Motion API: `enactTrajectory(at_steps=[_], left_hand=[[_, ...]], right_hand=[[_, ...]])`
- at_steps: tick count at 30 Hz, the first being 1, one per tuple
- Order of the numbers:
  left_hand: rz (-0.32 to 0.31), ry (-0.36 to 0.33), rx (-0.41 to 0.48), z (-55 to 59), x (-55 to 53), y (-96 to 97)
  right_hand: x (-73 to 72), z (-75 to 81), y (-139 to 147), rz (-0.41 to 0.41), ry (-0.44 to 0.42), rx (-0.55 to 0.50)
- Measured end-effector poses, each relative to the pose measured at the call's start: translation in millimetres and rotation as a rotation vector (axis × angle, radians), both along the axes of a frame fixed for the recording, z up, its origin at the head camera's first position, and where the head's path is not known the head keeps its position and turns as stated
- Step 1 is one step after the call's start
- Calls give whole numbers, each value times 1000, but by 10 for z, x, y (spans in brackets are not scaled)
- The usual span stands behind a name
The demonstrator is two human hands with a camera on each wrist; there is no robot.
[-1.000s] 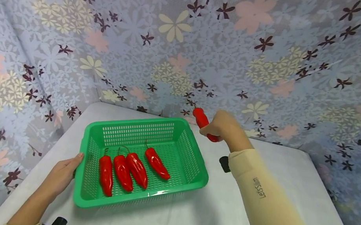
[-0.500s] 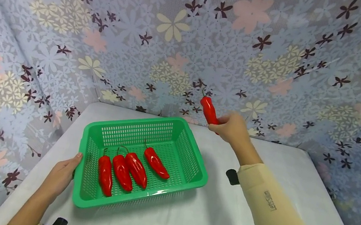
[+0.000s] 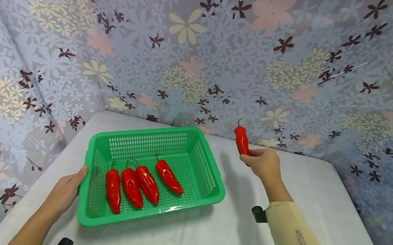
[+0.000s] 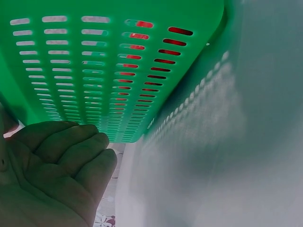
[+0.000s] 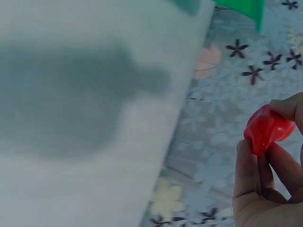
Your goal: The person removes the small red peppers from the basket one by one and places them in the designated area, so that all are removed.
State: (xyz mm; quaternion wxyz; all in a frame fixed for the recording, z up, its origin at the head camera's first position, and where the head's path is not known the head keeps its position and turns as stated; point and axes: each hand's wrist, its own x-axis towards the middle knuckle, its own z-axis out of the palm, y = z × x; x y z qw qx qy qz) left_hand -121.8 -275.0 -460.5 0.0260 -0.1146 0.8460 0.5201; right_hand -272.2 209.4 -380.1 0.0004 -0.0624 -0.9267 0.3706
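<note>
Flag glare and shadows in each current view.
Head: bright glints on the glossy red elongated peppers and the near rim of the green slotted plastic basket; left wrist: dim, the bare left hand in shade; right wrist: broad soft-edged shadow across the flat white tabletop.

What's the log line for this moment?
left grip: touches green basket | right grip: holds red pepper, raised outside basket | basket contents: four red peppers
</note>
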Motion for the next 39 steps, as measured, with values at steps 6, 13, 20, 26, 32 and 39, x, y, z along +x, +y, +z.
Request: enactTrajectory(at_steps=[6, 13, 20, 26, 32, 39], left_hand=[[2, 32, 21, -12, 15, -20], [-12, 40, 21, -54, 10, -16], [-28, 69, 22, -47, -5, -18], [-25, 42, 36, -45, 6, -10], [-25, 63, 43, -47, 9, -6], [-29, 84, 43, -63, 9, -11]], right_hand=[[78, -288, 129, -25, -67, -9], [178, -604, 250, -75, -143, -29], [217, -738, 294, -114, -187, -31], [229, -802, 304, -115, -177, -23], [222, -871, 290, -134, -192, -6], [241, -886, 293, -150, -217, 20]])
